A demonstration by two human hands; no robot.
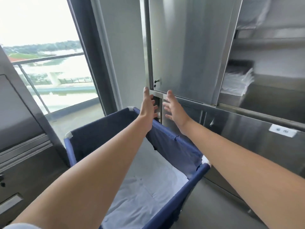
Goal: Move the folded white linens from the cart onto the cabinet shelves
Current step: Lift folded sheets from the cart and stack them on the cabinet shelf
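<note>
A blue fabric cart (pixel 171 146) stands below me with white linens (pixel 148 192) lying flat in its bottom. Both my arms stretch out over it. My left hand (pixel 148 104) and my right hand (pixel 173 106) are held apart with fingers spread, holding nothing, just under the lower corner of the open steel cabinet door (pixel 186 50). To the right the cabinet shelves (pixel 264 96) are open, with a stack of folded white linens (pixel 237 81) on one shelf and a blurred white bundle (pixel 252 12) on the top shelf.
A steel lower cabinet (pixel 247 134) with a small white label (pixel 282 130) runs along the right. A dark metal unit (pixel 21 129) stands at the left. A tall window (pixel 49 63) with a railing is behind the cart.
</note>
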